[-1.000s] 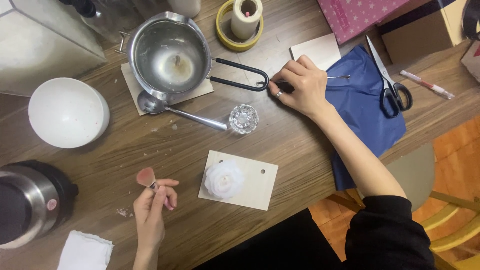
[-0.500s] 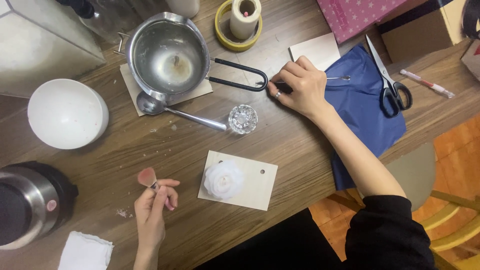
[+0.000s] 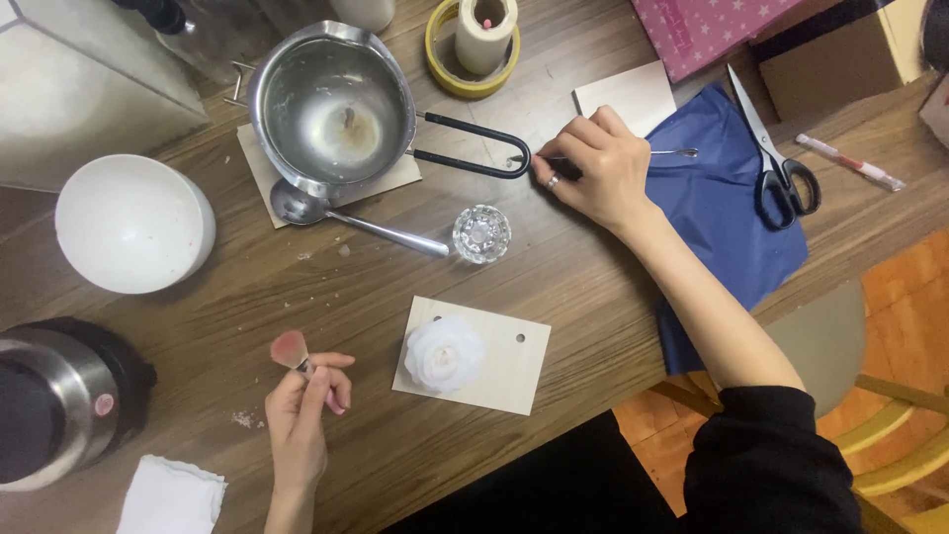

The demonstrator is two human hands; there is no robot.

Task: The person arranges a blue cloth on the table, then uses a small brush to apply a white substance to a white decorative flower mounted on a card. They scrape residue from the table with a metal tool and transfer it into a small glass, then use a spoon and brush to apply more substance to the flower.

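**Two hands, two small tools on the wooden table**

Two hands were at work, well apart. Left hand (image 3: 300, 407), near the table's front edge, pinched a small brush (image 3: 291, 350) with a pink, rounded head pointing up and away from the body; fingers curled around its short handle. Right hand (image 3: 596, 170), farther back, gripped a thin metal tool (image 3: 674, 152) whose slim end stuck out to the right over a blue cloth (image 3: 727, 213). What lay under the fingers at the other end could not be told.

White rose-shaped piece (image 3: 445, 354) sat on a pale wooden board (image 3: 509, 368), just right of the left hand, untouched. Small cut-glass dish (image 3: 481, 233) stood between the two hands. Metal spoon (image 3: 346, 220) lay beside it, bowl toward a steel pouring pot (image 3: 331, 107) with a black loop handle, whose tip came close to the right hand.

Black-handled scissors (image 3: 781, 168) rested on the blue cloth. White bowl (image 3: 133, 224) stood at the left, a steel kettle (image 3: 59, 405) nearer the front corner, a folded white tissue (image 3: 170, 498) beside it. Roll of yellow tape (image 3: 465, 61) at the back.
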